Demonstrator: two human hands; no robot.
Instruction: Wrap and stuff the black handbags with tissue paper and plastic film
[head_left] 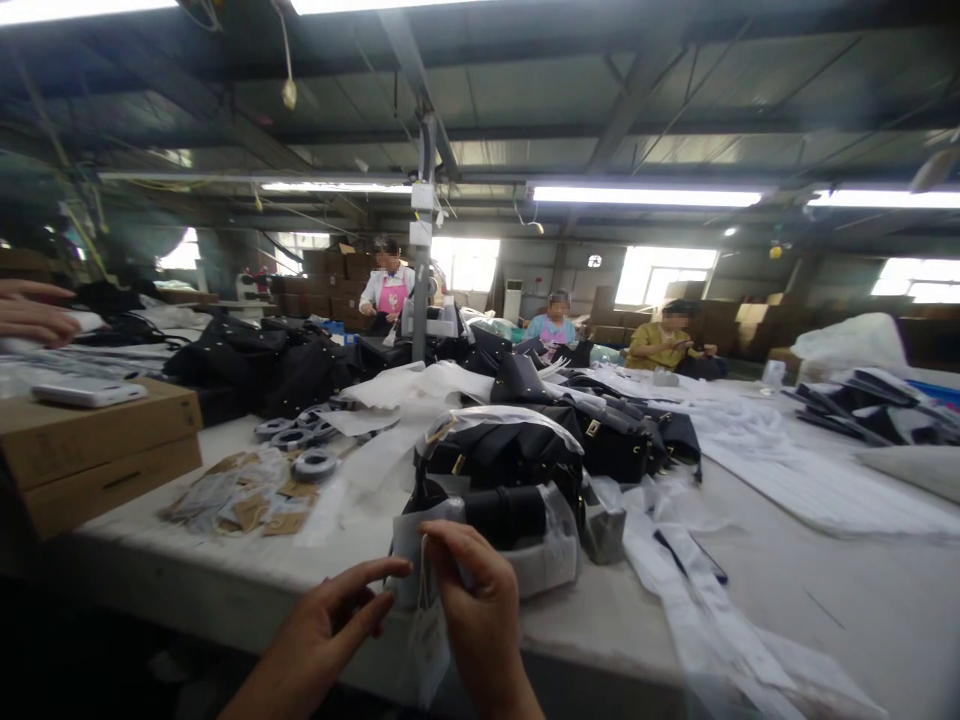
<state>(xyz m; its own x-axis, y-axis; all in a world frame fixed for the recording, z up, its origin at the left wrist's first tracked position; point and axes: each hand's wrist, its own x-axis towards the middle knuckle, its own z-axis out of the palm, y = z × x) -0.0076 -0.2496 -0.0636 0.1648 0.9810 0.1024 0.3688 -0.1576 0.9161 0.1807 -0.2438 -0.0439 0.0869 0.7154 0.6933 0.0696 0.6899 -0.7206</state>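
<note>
My right hand (484, 605) pinches a thin pale string loop between thumb and fingertips. From the string hangs a tag in clear plastic (430, 650), its print too blurred to read. Left of the string, my left hand (322, 625) is open, thumb and index finger apart and pointing at the loop. Just beyond both hands a black handbag (499, 450) stands on the table, its handle wrapped in white film and gold-coloured hardware on it. White wrapping (544, 565) covers part of its lower front.
Paper tags in plastic (251, 500) and several grey tape rolls (315, 465) lie to the left. A cardboard box (105, 440) carries a white device (88, 392). More black bags (247, 360) and white sheets (795, 470) cover the table. Co-workers (390, 285) sit or stand across it.
</note>
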